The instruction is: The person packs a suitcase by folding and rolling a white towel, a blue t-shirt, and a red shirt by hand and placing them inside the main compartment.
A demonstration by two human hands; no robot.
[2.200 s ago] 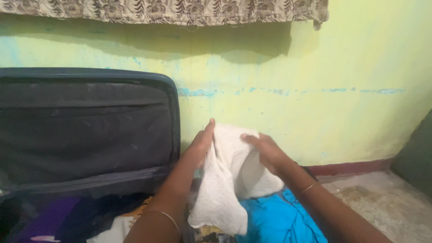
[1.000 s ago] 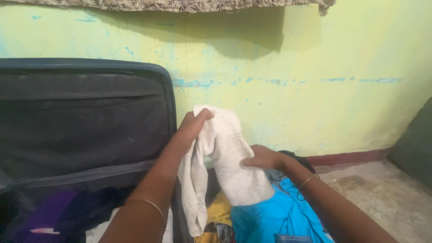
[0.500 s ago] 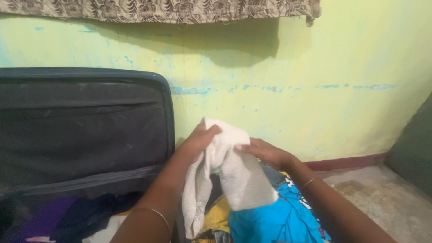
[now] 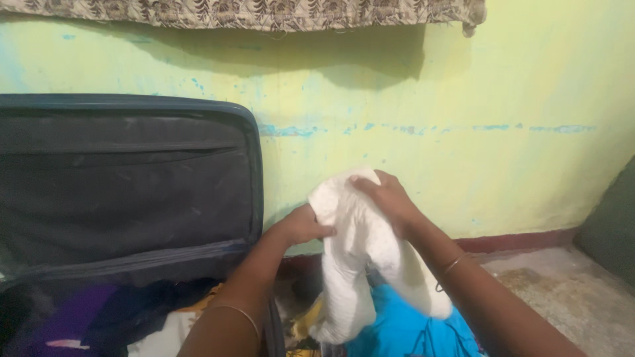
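Suitcase lid point(image 4: 126, 185): dark, lined in grey fabric, standing upright against the wall at the left edge of the view.
Suitcase contents: a purple garment point(image 4: 63, 324) and dark clothes lie in the open case below the lid, a white piece near its right rim.
Left hand point(image 4: 303, 226): just right of the lid's edge, fingers curled and pinching the left side of the white cloth; a thin bangle point(image 4: 239, 313) sits on the forearm.
White cloth point(image 4: 360, 254): held up in the air between both hands in front of the wall, bunched at the top, its two ends hanging down.
Right hand point(image 4: 389, 198): on top of the cloth's upper fold, fingers bent over it and gripping it; a bangle at the wrist.
Blue garment point(image 4: 413, 327): below the hanging cloth, at the bottom edge.
Wall point(image 4: 463, 99): yellow-green with chipped blue patches; a patterned curtain hem point(image 4: 264, 13) runs along the top.
Floor point(image 4: 562, 284): bare concrete at the lower right.
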